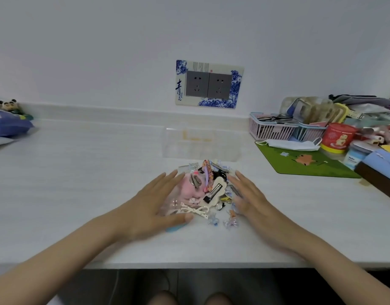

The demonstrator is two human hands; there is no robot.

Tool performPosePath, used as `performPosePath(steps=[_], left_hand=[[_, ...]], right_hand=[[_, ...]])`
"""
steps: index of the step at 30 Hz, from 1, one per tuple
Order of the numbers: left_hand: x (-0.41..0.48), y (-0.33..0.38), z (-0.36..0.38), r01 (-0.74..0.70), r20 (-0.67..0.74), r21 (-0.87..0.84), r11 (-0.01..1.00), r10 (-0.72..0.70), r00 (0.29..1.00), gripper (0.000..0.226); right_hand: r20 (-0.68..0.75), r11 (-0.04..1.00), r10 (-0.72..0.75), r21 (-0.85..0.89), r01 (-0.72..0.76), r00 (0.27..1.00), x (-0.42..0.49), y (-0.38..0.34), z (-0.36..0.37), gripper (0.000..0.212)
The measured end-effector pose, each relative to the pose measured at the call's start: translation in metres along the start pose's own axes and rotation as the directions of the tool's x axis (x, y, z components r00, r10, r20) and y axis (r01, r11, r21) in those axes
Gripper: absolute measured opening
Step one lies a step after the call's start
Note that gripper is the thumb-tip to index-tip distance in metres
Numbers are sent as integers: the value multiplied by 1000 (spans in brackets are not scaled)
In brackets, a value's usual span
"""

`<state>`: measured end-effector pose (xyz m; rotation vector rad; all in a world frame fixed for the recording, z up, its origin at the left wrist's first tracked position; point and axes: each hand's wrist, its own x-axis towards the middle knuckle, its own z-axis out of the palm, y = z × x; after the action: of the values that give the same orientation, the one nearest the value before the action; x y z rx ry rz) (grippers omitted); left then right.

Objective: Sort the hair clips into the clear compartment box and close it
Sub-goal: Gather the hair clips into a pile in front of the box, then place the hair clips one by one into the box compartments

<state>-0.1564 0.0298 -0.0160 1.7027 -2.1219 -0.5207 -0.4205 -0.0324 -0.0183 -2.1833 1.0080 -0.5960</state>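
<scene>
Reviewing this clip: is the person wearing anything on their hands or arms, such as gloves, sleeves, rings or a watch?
Nothing shows. The left hand and right hand are bare, with no gloves, rings or watch, and both forearms are uncovered down to the picture's edge, with no sleeve in view.

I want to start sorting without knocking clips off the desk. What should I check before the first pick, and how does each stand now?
1. Clips gathered in one pile: ok, though a few small ones lie loose at its near edge.
2. Clear compartment box within reach behind the pile: ok.
3. Box lid open: cannot tell; the plastic is too transparent and blurred.
4. Left hand empty: ok, flat and open beside the pile.
5. Right hand empty: ok, open on the pile's other side.
6. Bare desk around the pile: ok; the green mat and clutter sit off to the right.
</scene>
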Motion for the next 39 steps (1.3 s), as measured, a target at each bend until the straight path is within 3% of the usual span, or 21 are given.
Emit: performPosePath(steps=[5,9,11,14,18,23,28,32,39], left_hand=[[5,12,21,-16,-41,41,999,18,999,98],[14,21,25,-36,-82,29,999,38,996,104],[16,20,19,-15,-98,0,1000,15,995,94],[24,14,3,35,-161,-102,994,-51,986,72],[44,13,-8,49,-245,-233,971,-107,964,56],[60,15,-7,55,-238,-291,955,-128,963,52],[72,18,-18,3,-289,-420,907,-137,947,50],[90,29,-26,-49,-238,-703,710,-170,956,33],[132,42,-28,-76,-216,-811,580,-176,960,23]], right_hand=[[58,952,12,-305,6,998,3,-12,26,58],[24,987,14,-160,-10,1000,15,-22,32,59],[-102,999,-9,-39,5,995,22,-25,20,59],[-249,992,45,122,-15,968,49,-29,-6,35],[-195,998,48,39,-41,980,96,-33,-16,31],[-197,994,32,-93,-51,980,123,-30,-8,19],[-294,949,103,314,-6,950,126,-41,-28,13],[-250,831,194,555,-24,949,132,-43,-35,14],[-259,778,169,628,33,951,143,-28,-51,22]])
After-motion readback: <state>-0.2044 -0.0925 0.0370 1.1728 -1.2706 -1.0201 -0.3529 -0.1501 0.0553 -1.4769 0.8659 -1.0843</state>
